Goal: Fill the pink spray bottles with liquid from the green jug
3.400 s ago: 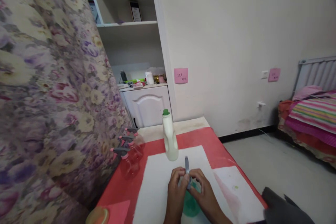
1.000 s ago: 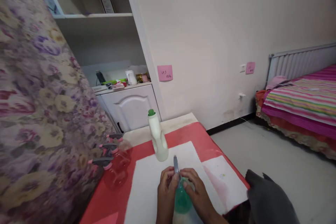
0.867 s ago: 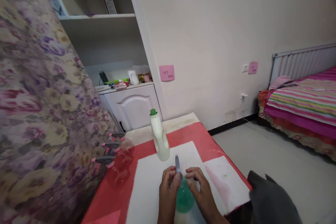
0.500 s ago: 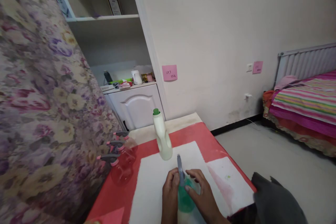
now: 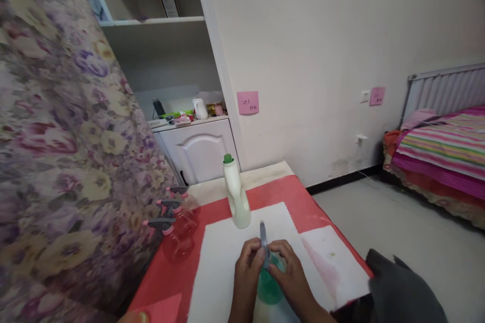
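A clear spray bottle with green liquid (image 5: 270, 287) stands on a white sheet (image 5: 215, 267), its grey spray head (image 5: 263, 237) on top. From the left, my left hand (image 5: 248, 267) pinches the spray head near its base. My right hand (image 5: 290, 272) closes on the same part from the right, fingers at the neck. The neck itself is mostly hidden by my fingers. Beyond them a pale bottle with a green top (image 5: 237, 197) is upright at the sheet's far edge.
Several clear pink-collared spray bottles (image 5: 178, 245) line the left side of the red-covered table (image 5: 273, 189). A smaller white sheet (image 5: 333, 262) lies at the right. A floral curtain (image 5: 76, 136) hangs at the left, and a dark grey object (image 5: 403, 287) is at the lower right.
My right hand's fingers have come inward onto the spray head's base and neck. My left hand stays on it, its thumb now higher. The view has shifted slightly.
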Demonstrator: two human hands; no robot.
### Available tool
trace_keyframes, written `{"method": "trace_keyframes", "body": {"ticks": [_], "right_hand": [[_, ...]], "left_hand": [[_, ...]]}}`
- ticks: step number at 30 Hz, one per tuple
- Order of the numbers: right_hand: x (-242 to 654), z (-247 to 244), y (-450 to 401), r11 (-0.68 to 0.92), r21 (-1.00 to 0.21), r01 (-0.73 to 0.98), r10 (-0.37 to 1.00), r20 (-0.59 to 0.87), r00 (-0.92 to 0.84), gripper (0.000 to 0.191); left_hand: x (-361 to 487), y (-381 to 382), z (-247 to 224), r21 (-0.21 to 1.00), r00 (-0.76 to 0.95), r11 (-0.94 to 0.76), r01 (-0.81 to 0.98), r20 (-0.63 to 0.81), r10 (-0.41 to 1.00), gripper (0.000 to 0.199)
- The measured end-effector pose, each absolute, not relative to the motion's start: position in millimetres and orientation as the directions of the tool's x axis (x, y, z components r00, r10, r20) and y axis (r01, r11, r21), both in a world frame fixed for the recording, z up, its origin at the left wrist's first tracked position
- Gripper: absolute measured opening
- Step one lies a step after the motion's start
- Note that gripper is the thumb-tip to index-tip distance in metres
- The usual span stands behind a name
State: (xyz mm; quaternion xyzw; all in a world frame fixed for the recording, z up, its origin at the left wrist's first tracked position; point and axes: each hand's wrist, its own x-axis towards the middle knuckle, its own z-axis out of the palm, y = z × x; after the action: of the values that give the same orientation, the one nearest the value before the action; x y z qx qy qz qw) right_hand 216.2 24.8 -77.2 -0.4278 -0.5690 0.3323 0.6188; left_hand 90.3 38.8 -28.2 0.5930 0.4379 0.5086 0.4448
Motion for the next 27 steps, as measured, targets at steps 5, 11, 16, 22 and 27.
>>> {"method": "trace_keyframes", "body": {"ticks": [5, 11, 16, 22, 27], "right_hand": [[212, -79, 26, 0.380, -0.921, 0.083, 0.900, 0.389, 0.196, 0.021], [208, -76, 25, 0.349, -0.931, 0.109, 0.899, 0.366, 0.242, 0.020], [218, -89, 16, 0.283, -0.946, 0.157, 0.918, 0.315, 0.242, 0.049], [223, -127, 5, 0.263, -0.941, 0.212, 0.927, 0.307, 0.214, 0.069], [223, -144, 6, 0.320, -0.927, 0.197, 0.921, 0.353, 0.167, 0.065]], "left_hand": [[90, 37, -28, 0.972, 0.094, -0.222, 0.078, 0.215, 0.972, 0.025], [93, 35, -26, 0.976, 0.072, -0.211, 0.060, 0.207, 0.976, 0.028], [95, 28, -25, 0.989, 0.078, -0.149, 0.013, 0.148, 0.986, 0.035], [83, 19, -36, 0.995, 0.087, -0.096, -0.018, 0.098, 0.991, 0.046], [71, 15, -52, 0.998, 0.082, -0.058, -0.005, 0.059, 0.995, 0.056]]}}
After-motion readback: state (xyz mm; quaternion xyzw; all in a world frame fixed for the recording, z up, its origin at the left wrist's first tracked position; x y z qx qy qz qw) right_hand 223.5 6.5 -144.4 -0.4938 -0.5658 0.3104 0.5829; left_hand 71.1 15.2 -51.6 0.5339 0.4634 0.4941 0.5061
